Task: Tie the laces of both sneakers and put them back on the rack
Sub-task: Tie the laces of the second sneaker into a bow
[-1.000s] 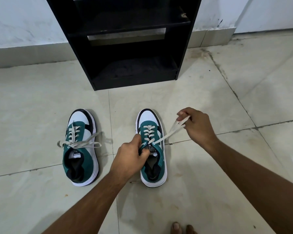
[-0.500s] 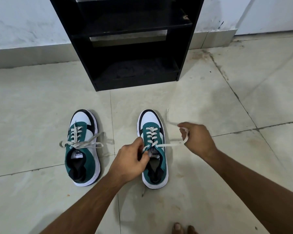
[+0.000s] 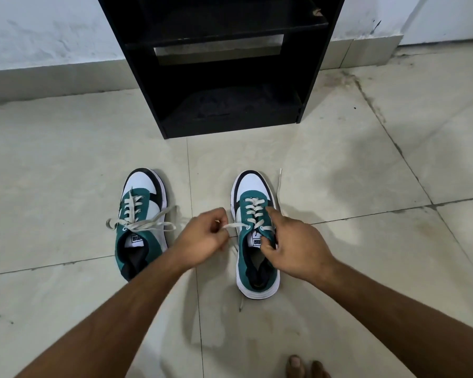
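Pinching a pale lace end (image 3: 234,226) between its fingers (image 3: 222,220), the left hand (image 3: 202,242) pulls this end out to the left from the top eyelet of the right sneaker (image 3: 256,233). The right hand (image 3: 292,249) lies on the same sneaker, its fingers closed on the green collar near the tongue, with the index finger stretched over the crossed laces. Another loose lace end (image 3: 279,184) lies on the floor just beside the toe of this sneaker, on its right. The left sneaker (image 3: 142,222) stands apart on the left, and its lace ends (image 3: 145,225) are spread across it, not tied. Both sneakers stand on the tiled floor (image 3: 66,165) with toes toward the black rack (image 3: 221,77), which is against the wall (image 3: 38,31). Some bare toes (image 3: 303,365) show at the bottom edge.
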